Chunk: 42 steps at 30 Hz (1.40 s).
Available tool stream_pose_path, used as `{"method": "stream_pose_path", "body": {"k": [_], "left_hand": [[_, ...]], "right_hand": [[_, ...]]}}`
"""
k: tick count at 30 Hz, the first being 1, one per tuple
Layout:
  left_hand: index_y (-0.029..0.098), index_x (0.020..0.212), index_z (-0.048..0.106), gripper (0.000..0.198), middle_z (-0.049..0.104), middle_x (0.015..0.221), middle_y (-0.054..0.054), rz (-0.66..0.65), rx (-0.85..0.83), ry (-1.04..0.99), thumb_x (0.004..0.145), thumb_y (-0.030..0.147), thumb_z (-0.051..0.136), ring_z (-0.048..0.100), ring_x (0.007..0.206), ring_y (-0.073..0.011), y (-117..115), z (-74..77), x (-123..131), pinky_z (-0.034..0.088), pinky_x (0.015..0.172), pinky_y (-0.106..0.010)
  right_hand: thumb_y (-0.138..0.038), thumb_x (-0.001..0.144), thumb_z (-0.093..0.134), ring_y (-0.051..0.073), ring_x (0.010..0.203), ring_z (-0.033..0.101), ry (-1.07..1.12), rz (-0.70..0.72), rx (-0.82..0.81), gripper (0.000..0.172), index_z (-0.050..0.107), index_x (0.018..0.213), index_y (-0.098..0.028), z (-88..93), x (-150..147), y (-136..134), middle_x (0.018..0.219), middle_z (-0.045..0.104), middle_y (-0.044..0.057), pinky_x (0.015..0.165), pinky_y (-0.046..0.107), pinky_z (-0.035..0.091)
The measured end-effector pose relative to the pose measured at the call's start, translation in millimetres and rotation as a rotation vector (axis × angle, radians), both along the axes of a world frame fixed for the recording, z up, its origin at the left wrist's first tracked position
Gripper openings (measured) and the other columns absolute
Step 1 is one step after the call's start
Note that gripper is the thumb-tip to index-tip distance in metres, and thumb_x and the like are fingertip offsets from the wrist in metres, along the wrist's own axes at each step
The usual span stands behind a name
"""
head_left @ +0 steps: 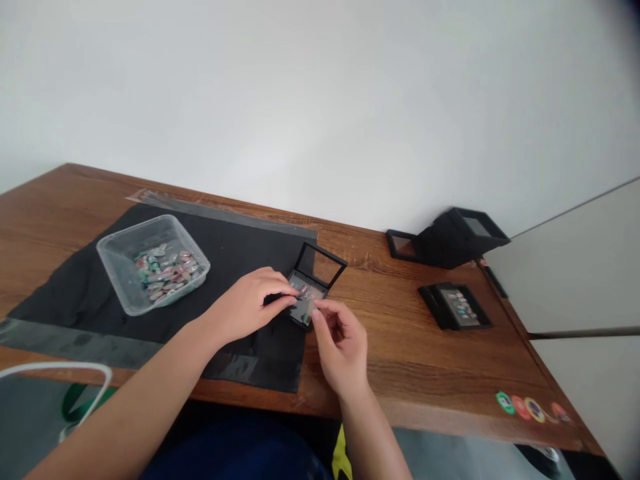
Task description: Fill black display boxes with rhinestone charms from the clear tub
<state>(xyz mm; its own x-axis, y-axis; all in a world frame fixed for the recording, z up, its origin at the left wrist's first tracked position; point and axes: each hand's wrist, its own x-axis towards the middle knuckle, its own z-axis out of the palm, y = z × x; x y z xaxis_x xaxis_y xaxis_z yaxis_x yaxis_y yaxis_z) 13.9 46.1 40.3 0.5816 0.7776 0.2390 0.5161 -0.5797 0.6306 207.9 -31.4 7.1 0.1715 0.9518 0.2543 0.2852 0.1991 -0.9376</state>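
Well, your bench (pixel 390 320) carries a sheet (pixel 235 250), with a tub (pixel 117 270) on its left and an open case (pixel 311 275) at its right edge. Your left hand (pixel 250 300) reaches over it, palm down, thumb and forefinger slightly apart; your right hand (pixel 346 347) curls at its right side, fingertips close together. Whether either pinches any pieces (pixel 309 294) inside, I cannot tell.

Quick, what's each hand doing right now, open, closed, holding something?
Left hand: fingers partly curled over the open black case; can't tell if it holds anything.
Right hand: curled, thumb and forefinger at the case's edge; grip unclear.
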Motion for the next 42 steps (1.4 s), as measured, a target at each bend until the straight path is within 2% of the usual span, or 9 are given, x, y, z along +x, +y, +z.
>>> {"method": "stream_pose_path", "body": {"k": [7,13,19,25,33,37,42], "left_hand": [[0.024,0.095,0.079,0.015,0.076,0.091,-0.002,-0.005,-0.008,0.111,0.095,0.029,0.066,0.066,0.090,-0.0193,2,8.9,-2,0.049,0.082,-0.032],[0.025,0.088,0.078,0.014,0.074,0.087,0.000,-0.044,-0.088,0.188,0.094,0.029,0.066,0.067,0.085,-0.0181,10,15.4,5,0.048,0.078,-0.030],[0.022,0.085,0.074,0.017,0.070,0.086,-0.002,-0.069,-0.058,0.250,0.095,0.024,0.061,0.067,0.082,-0.0192,15,16.3,14,0.046,0.074,-0.030],[0.020,0.080,0.072,0.020,0.068,0.081,-0.005,-0.002,-0.015,0.386,0.094,0.022,0.059,0.065,0.080,-0.0219,12,19.2,19,0.045,0.070,-0.031],[0.023,0.077,0.070,0.016,0.071,0.079,-0.002,-0.019,-0.023,0.416,0.087,0.014,0.062,0.068,0.073,-0.0226,11,28.3,30,0.044,0.063,-0.031],[0.022,0.086,0.069,0.003,0.071,0.086,-0.004,0.003,-0.004,0.397,0.085,0.019,0.067,0.068,0.078,-0.0237,10,23.9,33,0.047,0.066,-0.032],[0.021,0.100,0.064,0.017,0.068,0.096,-0.005,0.095,0.022,0.343,0.089,0.032,0.069,0.066,0.089,-0.0253,1,15.4,31,0.049,0.073,-0.034]], "right_hand": [[-0.030,0.094,0.063,0.011,0.059,0.049,0.035,-0.007,-0.017,0.014,0.070,0.101,-0.020,-0.2,0,2,0.076,0.063,0.001,0.055,0.024,0.040],[-0.029,0.094,0.063,0.011,0.056,0.045,0.026,0.017,-0.026,0.013,0.069,0.101,-0.020,-1.2,1,2,0.070,0.056,-0.002,0.053,0.024,0.038],[-0.028,0.093,0.064,0.010,0.055,0.043,0.028,0.017,-0.023,0.012,0.069,0.101,-0.021,1.0,2,3,0.069,0.054,-0.003,0.052,0.023,0.037],[-0.026,0.092,0.065,0.010,0.055,0.043,0.029,0.033,-0.026,0.011,0.069,0.102,-0.022,0.4,1,1,0.068,0.053,-0.004,0.052,0.023,0.036],[-0.026,0.093,0.063,0.011,0.055,0.044,0.006,0.045,-0.030,0.012,0.069,0.103,-0.022,0.9,2,0,0.068,0.055,-0.003,0.052,0.024,0.037],[-0.026,0.092,0.063,0.011,0.054,0.045,-0.001,0.037,-0.029,0.012,0.070,0.102,-0.022,1.9,2,-1,0.067,0.056,-0.002,0.051,0.024,0.038],[-0.025,0.092,0.064,0.011,0.056,0.048,-0.027,0.036,-0.030,0.013,0.071,0.102,-0.022,3.9,1,-3,0.069,0.059,-0.002,0.052,0.024,0.041]]}}
